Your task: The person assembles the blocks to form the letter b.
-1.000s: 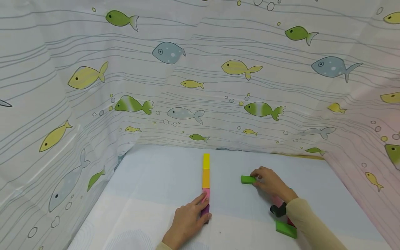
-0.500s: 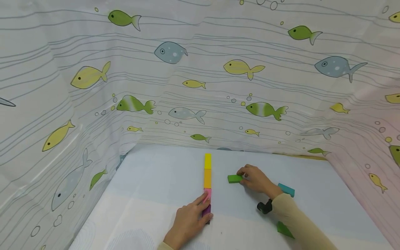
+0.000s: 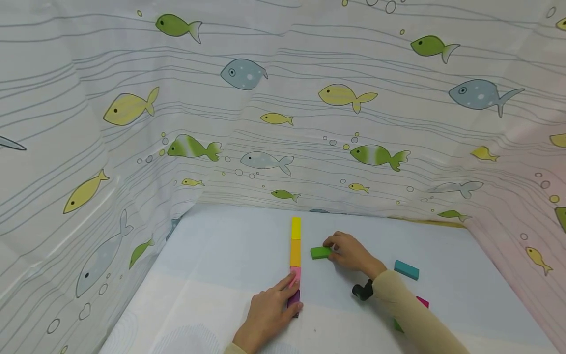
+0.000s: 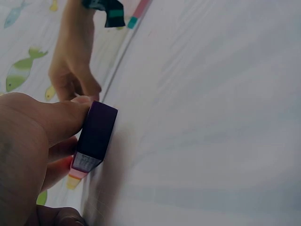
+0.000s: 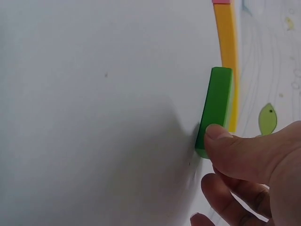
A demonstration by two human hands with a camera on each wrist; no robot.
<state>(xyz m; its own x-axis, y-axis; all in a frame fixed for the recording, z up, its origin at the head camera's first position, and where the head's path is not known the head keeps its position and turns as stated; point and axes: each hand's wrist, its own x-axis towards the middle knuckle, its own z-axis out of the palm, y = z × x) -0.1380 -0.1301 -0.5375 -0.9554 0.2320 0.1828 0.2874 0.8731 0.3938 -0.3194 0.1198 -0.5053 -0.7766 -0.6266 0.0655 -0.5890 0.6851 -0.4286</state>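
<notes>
My right hand (image 3: 351, 251) pinches a green block (image 3: 320, 252) by its right end, a short way right of a straight row of blocks. That row holds a yellow block (image 3: 296, 228), an orange block (image 3: 295, 252), a pink block (image 3: 297, 271) and a purple block (image 3: 294, 297). My left hand (image 3: 270, 310) rests on the near part of the row, fingers on the pink block and thumb on the purple one. In the right wrist view my thumb (image 5: 221, 141) presses the green block (image 5: 217, 96).
A teal block (image 3: 407, 270) lies right of my right forearm. A magenta block (image 3: 423, 302) and another green block (image 3: 398, 325) are partly hidden by the sleeve (image 3: 411, 307). A black wrist device (image 3: 362, 291) is on my right wrist. Fish-print sheeting (image 3: 247, 132) walls the table (image 3: 230, 246).
My right hand has carried the green block leftward toward the row. The teal and magenta blocks have come out from behind the arm. My left hand stays on the row.
</notes>
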